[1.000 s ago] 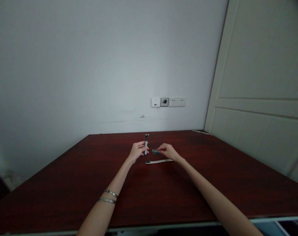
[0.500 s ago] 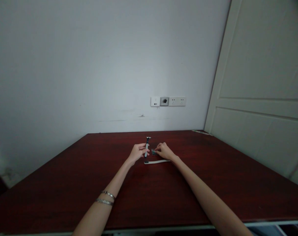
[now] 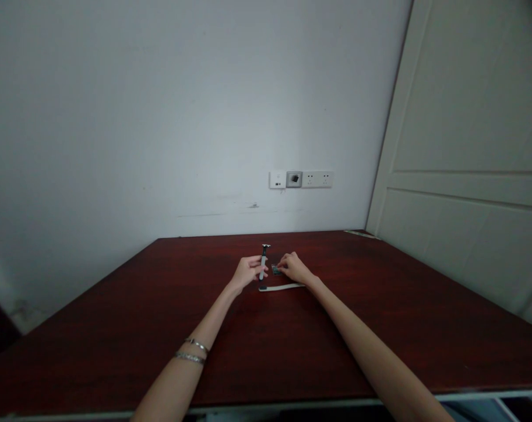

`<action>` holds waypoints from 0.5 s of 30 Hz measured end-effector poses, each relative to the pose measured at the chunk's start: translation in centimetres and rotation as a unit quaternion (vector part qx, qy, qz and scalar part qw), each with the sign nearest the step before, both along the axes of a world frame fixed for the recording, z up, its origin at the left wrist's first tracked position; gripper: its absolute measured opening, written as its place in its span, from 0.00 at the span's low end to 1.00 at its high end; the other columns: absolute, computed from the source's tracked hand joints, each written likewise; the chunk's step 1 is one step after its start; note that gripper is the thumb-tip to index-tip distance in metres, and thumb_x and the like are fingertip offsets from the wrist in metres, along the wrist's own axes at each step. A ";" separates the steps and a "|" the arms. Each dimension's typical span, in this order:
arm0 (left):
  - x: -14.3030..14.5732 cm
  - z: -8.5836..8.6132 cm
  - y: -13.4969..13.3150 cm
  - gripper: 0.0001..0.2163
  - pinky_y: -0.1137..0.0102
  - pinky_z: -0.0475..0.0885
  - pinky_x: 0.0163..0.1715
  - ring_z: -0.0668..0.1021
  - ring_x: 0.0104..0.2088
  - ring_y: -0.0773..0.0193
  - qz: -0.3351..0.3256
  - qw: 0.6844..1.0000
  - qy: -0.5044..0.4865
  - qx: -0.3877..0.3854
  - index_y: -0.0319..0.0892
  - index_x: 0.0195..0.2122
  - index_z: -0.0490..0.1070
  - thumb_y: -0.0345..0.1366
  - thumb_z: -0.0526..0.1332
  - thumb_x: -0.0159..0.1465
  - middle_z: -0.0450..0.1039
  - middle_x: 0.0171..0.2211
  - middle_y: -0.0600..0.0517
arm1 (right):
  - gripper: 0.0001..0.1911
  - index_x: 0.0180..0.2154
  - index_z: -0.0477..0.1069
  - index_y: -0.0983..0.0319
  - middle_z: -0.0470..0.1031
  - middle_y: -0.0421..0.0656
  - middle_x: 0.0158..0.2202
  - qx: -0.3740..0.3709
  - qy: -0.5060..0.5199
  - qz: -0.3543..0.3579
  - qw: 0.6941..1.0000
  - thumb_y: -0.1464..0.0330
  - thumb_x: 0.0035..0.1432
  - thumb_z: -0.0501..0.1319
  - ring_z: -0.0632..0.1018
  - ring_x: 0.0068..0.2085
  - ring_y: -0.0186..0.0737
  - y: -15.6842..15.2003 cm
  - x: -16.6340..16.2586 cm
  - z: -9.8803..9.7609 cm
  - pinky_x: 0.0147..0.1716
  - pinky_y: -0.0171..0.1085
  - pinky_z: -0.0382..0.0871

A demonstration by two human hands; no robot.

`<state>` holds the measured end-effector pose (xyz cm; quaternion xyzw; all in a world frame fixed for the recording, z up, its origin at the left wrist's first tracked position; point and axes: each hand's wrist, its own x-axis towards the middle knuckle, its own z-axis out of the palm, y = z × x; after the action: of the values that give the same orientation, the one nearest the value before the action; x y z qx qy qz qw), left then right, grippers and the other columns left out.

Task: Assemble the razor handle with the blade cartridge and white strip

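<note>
My left hand (image 3: 247, 271) is closed around the handle of a slim razor-like tool (image 3: 263, 259) with a white handle and a small dark head, held upright over the dark red table (image 3: 160, 328). My right hand (image 3: 295, 268) rests on the table just to its right, fingers pinched on a small dark greenish pack (image 3: 276, 270). A second long white handle (image 3: 282, 286) lies flat on the table just in front of both hands. Two metal bangles (image 3: 192, 350) circle my left wrist.
A white wall rises behind the table, with a row of sockets and switches (image 3: 300, 179) above the far edge. A pale panelled door (image 3: 468, 176) stands at the right. The table's front edge (image 3: 292, 403) runs along the bottom.
Both hands have stayed almost in place. The tool in my left hand has tipped slightly, and my right hand has shifted a little to the left onto the small pack.
</note>
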<state>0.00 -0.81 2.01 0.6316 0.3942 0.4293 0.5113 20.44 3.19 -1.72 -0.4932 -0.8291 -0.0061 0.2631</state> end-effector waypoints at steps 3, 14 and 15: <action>0.0 0.1 -0.1 0.14 0.75 0.68 0.23 0.77 0.26 0.66 0.003 1.000 0.001 0.006 0.37 0.43 0.70 0.29 0.60 0.54 0.75 0.31 0.46 | 0.09 0.32 0.78 0.60 0.74 0.46 0.36 -0.002 0.014 -0.001 1.000 0.68 0.52 0.59 0.69 0.41 0.44 -0.1 0.0 0.1 0.42 0.37 0.59; -0.2 -0.2 0.3 0.14 0.74 0.68 0.23 0.77 0.26 0.65 -0.003 1.000 -0.010 0.017 0.37 0.43 0.70 0.30 0.61 0.54 0.75 0.31 0.46 | 0.06 0.28 0.77 0.61 0.75 0.45 0.34 0.007 0.031 -0.010 0.999 0.70 0.50 0.60 0.70 0.40 0.43 -0.1 0.0 0.0 0.41 0.35 0.60; -0.2 -0.3 0.4 0.14 0.74 0.68 0.23 0.77 0.26 0.65 -0.004 1.000 -0.014 0.018 0.37 0.43 0.70 0.30 0.61 0.54 0.75 0.31 0.46 | 0.06 0.28 0.77 0.61 0.75 0.45 0.34 0.004 0.034 -0.009 0.999 0.70 0.49 0.61 0.70 0.40 0.42 0.0 0.1 -0.1 0.41 0.35 0.61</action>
<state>-0.17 -0.40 1.72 0.6361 0.3765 0.4430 0.5073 20.50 3.20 -1.78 -0.4996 -0.8151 0.0047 0.2933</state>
